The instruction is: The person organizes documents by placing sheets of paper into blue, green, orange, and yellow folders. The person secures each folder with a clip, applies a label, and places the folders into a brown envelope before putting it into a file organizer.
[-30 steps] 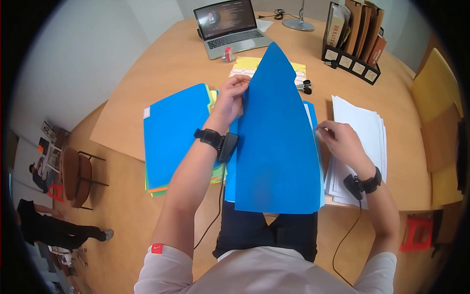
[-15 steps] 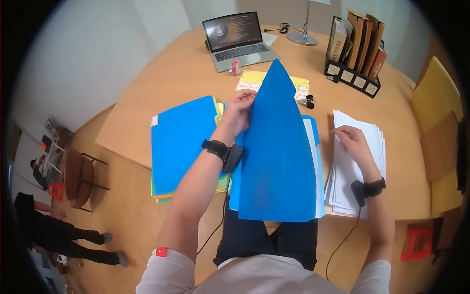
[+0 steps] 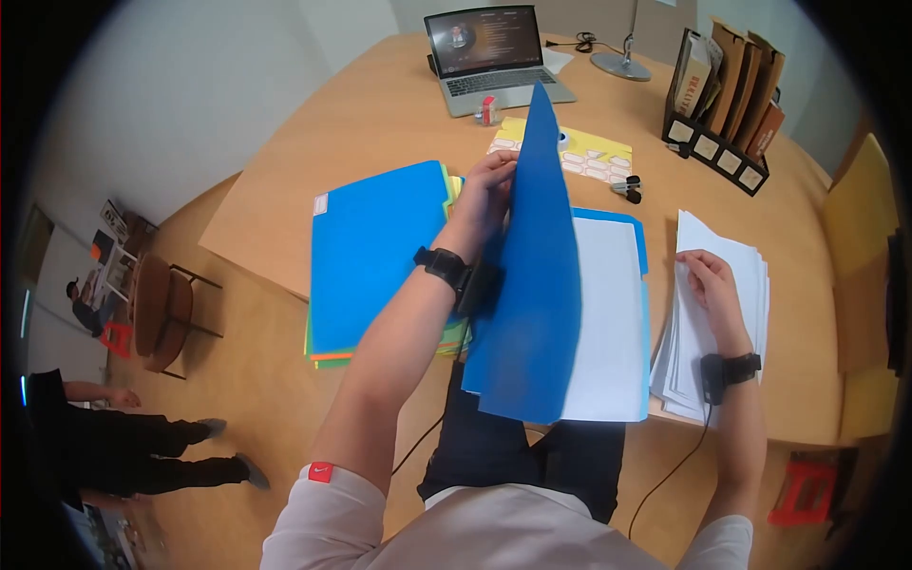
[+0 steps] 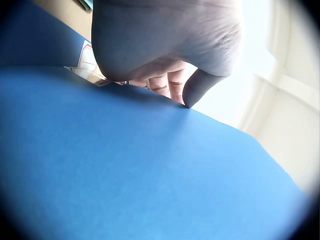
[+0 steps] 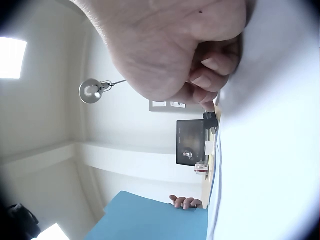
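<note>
My left hand (image 3: 489, 185) pinches the edge of the raised cover of a blue file folder (image 3: 532, 275). In the left wrist view, the thumb (image 4: 192, 92) presses on that cover's edge. Inside the open folder lie white sheets (image 3: 608, 313). My right hand (image 3: 712, 290) is at the upper left of a stack of white paper (image 3: 727, 351), its fingers bent close over the top sheet. The right wrist view shows those fingers (image 5: 215, 75) curled beside the paper; I cannot tell whether they grip a sheet.
More folders, a blue one (image 3: 375, 256) on top, lie to the left. Beyond are yellow label sheets (image 3: 598, 169), a black clip (image 3: 629, 189), a small red and clear object (image 3: 487, 111), a laptop (image 3: 494, 81), a lamp base (image 3: 620, 66) and a black file holder (image 3: 717, 152).
My left hand has swung the folder's cover leftward, so the white sheets inside show. The right hand has gone from beside the folder to the paper stack. The head view has shifted.
</note>
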The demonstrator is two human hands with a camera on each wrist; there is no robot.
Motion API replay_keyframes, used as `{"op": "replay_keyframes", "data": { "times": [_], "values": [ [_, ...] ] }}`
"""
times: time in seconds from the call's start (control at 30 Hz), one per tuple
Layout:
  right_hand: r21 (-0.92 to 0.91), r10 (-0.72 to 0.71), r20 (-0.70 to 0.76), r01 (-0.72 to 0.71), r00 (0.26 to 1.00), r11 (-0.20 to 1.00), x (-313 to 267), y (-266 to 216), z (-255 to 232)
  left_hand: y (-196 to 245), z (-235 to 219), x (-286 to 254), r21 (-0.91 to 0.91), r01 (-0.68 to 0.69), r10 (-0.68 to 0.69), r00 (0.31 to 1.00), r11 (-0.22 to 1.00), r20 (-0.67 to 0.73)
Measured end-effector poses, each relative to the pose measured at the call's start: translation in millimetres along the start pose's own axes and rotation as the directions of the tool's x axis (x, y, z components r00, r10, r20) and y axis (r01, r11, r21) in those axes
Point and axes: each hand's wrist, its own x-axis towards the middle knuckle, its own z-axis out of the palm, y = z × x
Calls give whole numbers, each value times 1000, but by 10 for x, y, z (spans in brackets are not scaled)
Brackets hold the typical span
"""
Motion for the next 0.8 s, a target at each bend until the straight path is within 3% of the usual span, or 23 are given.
{"op": "replay_keyframes", "data": {
  "times": [0.5,0.6,0.8],
  "values": [
    [-11,2,2,-2,1000,1000,-5,26,5,11,9,-10,-29,10,-11,1000,1000,-10],
    [-17,-5,5,5,1000,1000,9,43,-4,-15,-29,16,96,-7,8,1000,995,-10],
    [-17,-20,11,20,1000,1000,35,93,-25,6,32,-4,70,-17,18,1000,997,-17]
  ]
}}
